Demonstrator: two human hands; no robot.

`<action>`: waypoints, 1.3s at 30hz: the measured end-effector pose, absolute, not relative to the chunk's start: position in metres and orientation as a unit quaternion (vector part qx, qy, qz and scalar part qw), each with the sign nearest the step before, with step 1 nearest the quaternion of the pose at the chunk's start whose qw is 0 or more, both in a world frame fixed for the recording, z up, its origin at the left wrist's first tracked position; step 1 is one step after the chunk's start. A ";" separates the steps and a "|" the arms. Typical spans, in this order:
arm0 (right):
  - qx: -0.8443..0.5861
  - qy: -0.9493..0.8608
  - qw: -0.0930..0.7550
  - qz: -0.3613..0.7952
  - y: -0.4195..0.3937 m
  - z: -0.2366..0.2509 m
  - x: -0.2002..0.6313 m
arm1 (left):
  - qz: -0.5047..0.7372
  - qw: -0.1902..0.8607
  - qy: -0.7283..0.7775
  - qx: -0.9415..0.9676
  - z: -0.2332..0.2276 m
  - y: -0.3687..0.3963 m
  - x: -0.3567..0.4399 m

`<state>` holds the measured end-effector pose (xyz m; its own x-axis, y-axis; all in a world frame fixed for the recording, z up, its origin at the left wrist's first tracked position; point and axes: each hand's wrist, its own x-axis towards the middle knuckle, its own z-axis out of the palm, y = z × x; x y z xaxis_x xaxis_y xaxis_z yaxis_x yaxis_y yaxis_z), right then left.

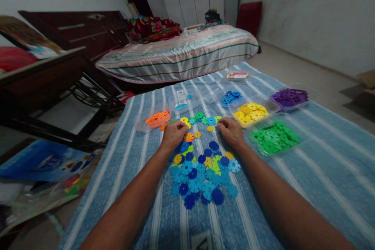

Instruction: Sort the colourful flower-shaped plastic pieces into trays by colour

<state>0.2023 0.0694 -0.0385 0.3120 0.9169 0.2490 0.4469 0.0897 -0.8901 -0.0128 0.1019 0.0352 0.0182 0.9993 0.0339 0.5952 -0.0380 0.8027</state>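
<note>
My left hand is closed in a pinch at the left part of a row of flower-shaped plastic discs, right beside a yellow disc. What its fingers hold, if anything, is hidden. At the row's right end my right hand also pinches, its fingertips against a lime disc; I cannot tell whether it grips that disc. Green and light blue discs lie between the hands. An orange disc rests just below the left fingers. Nearer me spreads a loose pile of blue, lime and yellow discs.
Clear tubs surround the row: orange discs at left, light blue pieces and blue discs behind, yellow, purple and green discs at right. A striped cloth covers the surface. Beyond stands a bed.
</note>
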 end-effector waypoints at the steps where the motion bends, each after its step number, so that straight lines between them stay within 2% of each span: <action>1: -0.634 -0.538 0.504 0.232 0.069 -0.039 0.202 | 0.322 0.282 0.624 0.654 0.035 0.108 -0.013; 7: -0.625 -0.537 0.513 0.240 0.070 -0.037 0.202 | 0.233 0.183 0.645 0.704 0.031 0.136 0.004; 13: -0.631 -0.531 0.511 0.244 0.071 -0.037 0.201 | 0.039 0.027 0.626 0.778 0.025 0.147 0.015; 23: -0.631 -0.529 0.511 0.248 0.069 -0.035 0.201 | -0.046 -0.013 0.596 0.802 0.030 0.138 0.021; 31: -0.632 -0.532 0.509 0.243 0.071 -0.037 0.201 | -0.059 -0.071 0.545 0.833 0.017 0.130 0.020; 39: -0.630 -0.531 0.513 0.239 0.072 -0.039 0.201 | -0.093 -0.090 0.543 0.830 0.025 0.130 0.023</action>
